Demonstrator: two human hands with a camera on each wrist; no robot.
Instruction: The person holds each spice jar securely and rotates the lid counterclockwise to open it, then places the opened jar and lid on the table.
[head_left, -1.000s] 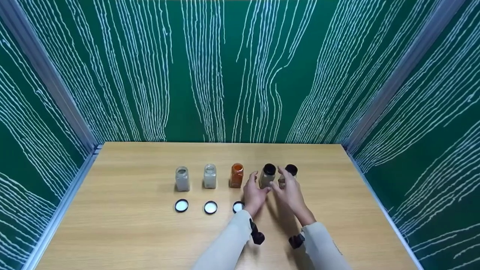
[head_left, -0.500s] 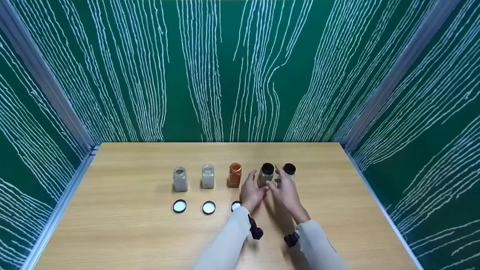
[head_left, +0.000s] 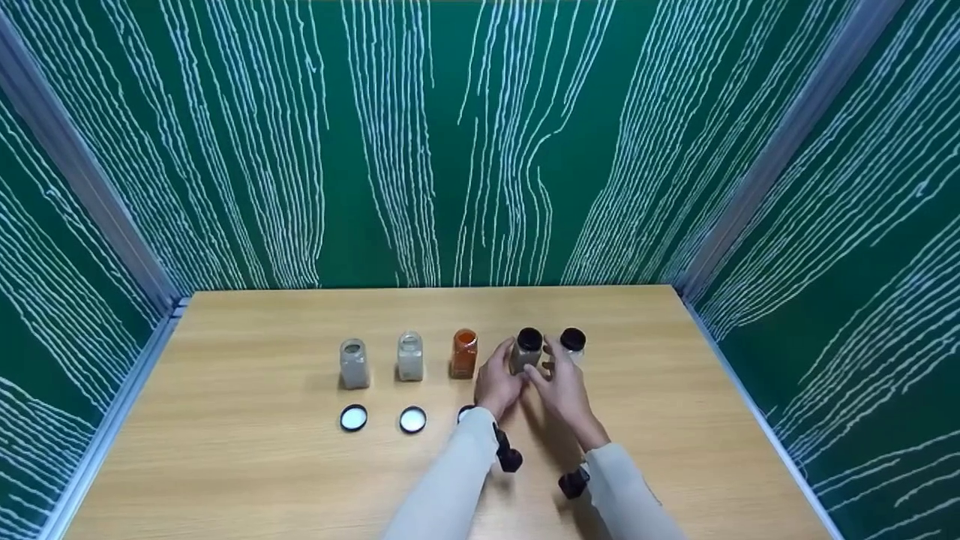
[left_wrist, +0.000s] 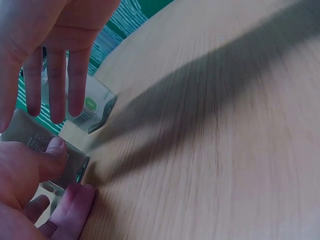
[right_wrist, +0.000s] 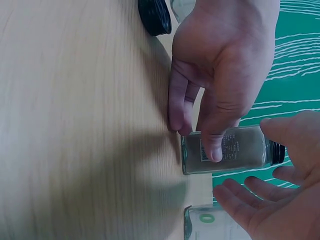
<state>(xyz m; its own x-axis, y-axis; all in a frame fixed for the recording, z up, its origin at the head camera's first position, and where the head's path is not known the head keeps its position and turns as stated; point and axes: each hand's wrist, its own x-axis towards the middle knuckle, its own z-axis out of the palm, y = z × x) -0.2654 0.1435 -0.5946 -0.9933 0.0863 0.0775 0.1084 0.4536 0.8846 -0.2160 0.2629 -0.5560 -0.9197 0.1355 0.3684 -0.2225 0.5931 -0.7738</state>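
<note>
My left hand (head_left: 498, 382) grips a square glass spice jar (right_wrist: 242, 147) of grey-brown powder, its thumb across the label. The jar stands upright on the table with its black lid (head_left: 529, 339) on. My right hand (head_left: 562, 384) is held beside that jar with fingers spread; in the right wrist view its thumb is near the jar's shoulder, and whether it touches cannot be told. Just behind the right fingers stands another black-lidded jar (head_left: 573, 342), partly hidden. In the left wrist view this second jar (left_wrist: 97, 102) shows a green mark on its label.
Left of my hands stand a lidless orange-red jar (head_left: 464, 356) and two lidless pale jars, one in the middle (head_left: 410, 358) and one far left (head_left: 354, 366). Black lids lie upturned before them: a left lid (head_left: 353, 418), a middle lid (head_left: 412, 420) and one partly hidden by my left arm.
My left hand has closed in on the grey-brown jar, and my right hand has come slightly nearer to it. The head view has shifted a little.
</note>
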